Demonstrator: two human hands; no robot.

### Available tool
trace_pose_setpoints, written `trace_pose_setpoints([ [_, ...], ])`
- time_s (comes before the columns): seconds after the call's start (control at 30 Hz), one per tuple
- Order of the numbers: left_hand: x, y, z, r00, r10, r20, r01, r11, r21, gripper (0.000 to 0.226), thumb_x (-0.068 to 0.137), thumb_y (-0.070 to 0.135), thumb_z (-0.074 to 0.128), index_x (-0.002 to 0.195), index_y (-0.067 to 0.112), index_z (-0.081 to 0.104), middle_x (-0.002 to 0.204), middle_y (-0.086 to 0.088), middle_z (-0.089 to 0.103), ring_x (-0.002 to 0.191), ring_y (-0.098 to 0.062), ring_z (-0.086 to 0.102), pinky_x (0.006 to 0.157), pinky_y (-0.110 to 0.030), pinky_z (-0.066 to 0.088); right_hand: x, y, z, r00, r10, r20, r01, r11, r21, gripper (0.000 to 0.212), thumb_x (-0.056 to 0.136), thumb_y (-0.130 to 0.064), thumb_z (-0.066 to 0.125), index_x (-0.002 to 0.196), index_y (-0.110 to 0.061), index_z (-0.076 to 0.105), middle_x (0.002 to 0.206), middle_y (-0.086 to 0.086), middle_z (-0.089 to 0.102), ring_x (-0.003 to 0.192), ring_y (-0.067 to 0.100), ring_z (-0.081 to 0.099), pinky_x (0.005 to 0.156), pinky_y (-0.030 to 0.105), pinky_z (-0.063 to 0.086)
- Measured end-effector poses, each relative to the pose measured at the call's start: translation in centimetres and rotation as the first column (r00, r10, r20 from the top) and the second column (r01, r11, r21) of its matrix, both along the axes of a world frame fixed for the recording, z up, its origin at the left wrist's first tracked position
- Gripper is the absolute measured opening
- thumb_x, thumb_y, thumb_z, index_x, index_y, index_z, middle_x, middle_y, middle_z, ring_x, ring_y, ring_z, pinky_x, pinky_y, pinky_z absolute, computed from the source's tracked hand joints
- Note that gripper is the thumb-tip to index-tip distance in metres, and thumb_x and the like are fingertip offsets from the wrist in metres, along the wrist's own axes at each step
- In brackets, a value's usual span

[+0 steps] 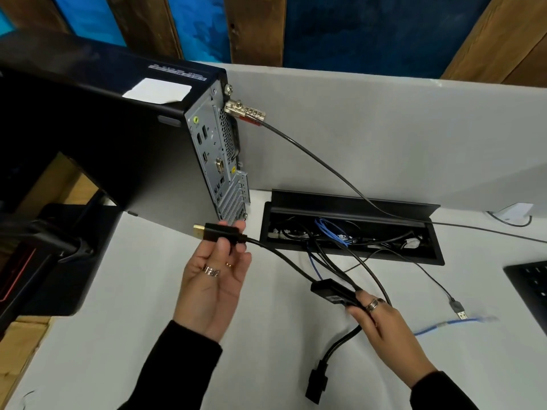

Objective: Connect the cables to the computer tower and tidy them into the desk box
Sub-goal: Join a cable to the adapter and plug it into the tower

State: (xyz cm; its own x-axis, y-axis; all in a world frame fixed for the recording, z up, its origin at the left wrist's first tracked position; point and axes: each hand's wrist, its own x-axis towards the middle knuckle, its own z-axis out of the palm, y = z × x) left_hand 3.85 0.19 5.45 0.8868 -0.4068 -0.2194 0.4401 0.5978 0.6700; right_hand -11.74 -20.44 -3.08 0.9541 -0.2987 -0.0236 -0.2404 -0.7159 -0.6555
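The black computer tower [118, 137] stands at the left with its grey rear port panel [214, 155] facing me. My left hand [214, 276] holds a black video plug with a gold tip [219, 232] just below the tower's rear corner. Its cable runs right to a black adapter block [333, 292], which my right hand [381, 324] grips together with other black cables. A black power plug [317, 383] hangs from that bundle onto the desk. The open desk box [352, 232] behind holds tangled cables.
A combination lock [244, 112] on the tower's top rear corner trails a dark cable across the grey partition [384, 137]. A USB plug [458, 310] and a blue network cable [453, 324] lie at the right. A keyboard [529, 288] sits at the right edge, a monitor stand [59, 250] left.
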Motion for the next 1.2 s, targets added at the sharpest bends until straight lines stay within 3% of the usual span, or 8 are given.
trace_pose_setpoints([
  [0.07, -0.2, -0.7, 0.4, 0.996, 0.009, 0.088, -0.015, 0.997, 0.069, 0.044, 0.047, 0.045, 0.086, 0.087, 0.029, 0.074, 0.089, 0.005, 0.074, 0.062, -0.003, 0.061, 0.063, -0.019, 0.055, 0.0, 0.1, -0.2, 0.999, 0.004, -0.035, -0.004, 1.000, -0.006, 0.003, 0.087, -0.050, 0.041, 0.087, -0.053, 0.043, 0.069, -0.023, 0.055, 0.072, -0.001, 0.051, 0.060, 0.006, 0.035],
  [0.2, -0.4, -1.1, 1.1, 0.907, -0.056, 0.418, -0.128, 0.908, 0.399, 0.021, 0.070, 0.043, 0.070, 0.090, 0.037, 0.069, 0.085, 0.005, 0.074, 0.064, -0.008, 0.058, 0.067, -0.022, 0.053, -0.6, -0.1, -1.1, 0.998, 0.040, -0.052, -0.042, 0.998, -0.039, 0.060, 0.082, -0.075, 0.017, 0.099, -0.033, 0.056, 0.075, -0.015, 0.056, 0.074, -0.001, 0.049, 0.063, 0.008, 0.035],
  [0.33, -0.6, -1.1, 1.3, 0.747, -0.222, 0.627, -0.239, 0.790, 0.565, 0.014, 0.079, 0.032, 0.057, 0.091, 0.035, 0.064, 0.090, 0.013, 0.072, 0.066, -0.007, 0.058, 0.065, -0.015, 0.047, -0.5, 0.3, -1.4, 0.998, 0.049, -0.029, -0.052, 0.992, -0.118, 0.051, 0.088, -0.068, 0.018, 0.097, -0.033, 0.054, 0.069, -0.023, 0.046, 0.067, -0.004, 0.042, 0.059, 0.010, 0.033],
  [0.53, -0.6, -0.6, 0.5, 0.680, -0.334, 0.652, -0.329, 0.656, 0.679, 0.024, 0.080, 0.036, 0.056, 0.096, 0.021, 0.067, 0.095, 0.022, 0.068, 0.077, -0.010, 0.061, 0.067, -0.012, 0.047, -0.3, 1.0, -1.8, 0.997, 0.066, -0.034, -0.070, 0.986, -0.152, 0.038, 0.093, -0.061, 0.020, 0.099, -0.037, 0.048, 0.070, -0.021, 0.043, 0.062, 0.005, 0.041, 0.066, 0.016, 0.032],
  [0.63, -0.6, -0.5, 0.5, 0.672, -0.350, 0.652, -0.323, 0.654, 0.684, 0.017, 0.080, 0.036, 0.056, 0.093, 0.029, 0.066, 0.093, 0.021, 0.069, 0.076, -0.008, 0.061, 0.070, -0.005, 0.043, -0.4, 1.1, -2.1, 0.993, 0.088, -0.073, -0.096, 0.989, -0.115, 0.037, 0.091, -0.064, 0.020, 0.100, -0.040, 0.047, 0.070, -0.019, 0.054, 0.064, 0.005, 0.044, 0.069, 0.019, 0.035],
  [0.87, -0.4, -0.4, 0.5, 0.637, -0.375, 0.674, -0.357, 0.631, 0.689, 0.018, 0.079, 0.035, 0.057, 0.095, 0.033, 0.064, 0.094, 0.023, 0.068, 0.074, -0.005, 0.059, 0.074, -0.003, 0.040, -0.4, 1.3, -1.3, 0.995, 0.051, -0.088, -0.054, 0.998, -0.032, 0.057, 0.080, -0.075, 0.021, 0.104, -0.037, 0.056, 0.074, -0.030, 0.049, 0.078, 0.002, 0.045, 0.068, 0.012, 0.037],
  [1.0, -0.2, -0.4, 0.3, 0.630, -0.397, 0.668, -0.364, 0.608, 0.705, 0.020, 0.079, 0.038, 0.056, 0.096, 0.032, 0.064, 0.095, 0.023, 0.068, 0.076, -0.005, 0.059, 0.075, -0.004, 0.040, -0.1, 2.1, -0.3, 0.975, 0.113, -0.193, -0.105, 0.993, 0.050, 0.019, 0.089, -0.047, 0.047, 0.106, -0.050, 0.039, 0.083, -0.027, 0.051, 0.088, 0.004, 0.049, 0.079, 0.015, 0.040],
  [1.2, -0.1, 0.0, 0.6, 0.649, -0.384, 0.657, -0.370, 0.596, 0.713, 0.017, 0.079, 0.039, 0.057, 0.094, 0.034, 0.063, 0.092, 0.025, 0.069, 0.078, -0.005, 0.061, 0.071, -0.002, 0.040, 2.5, 4.0, 2.6, 0.935, 0.282, -0.213, -0.266, 0.959, 0.102, 0.051, 0.089, -0.034, 0.055, 0.132, -0.040, 0.028, 0.123, -0.022, 0.048, 0.109, -0.005, 0.044, 0.103, 0.020, 0.031],
])
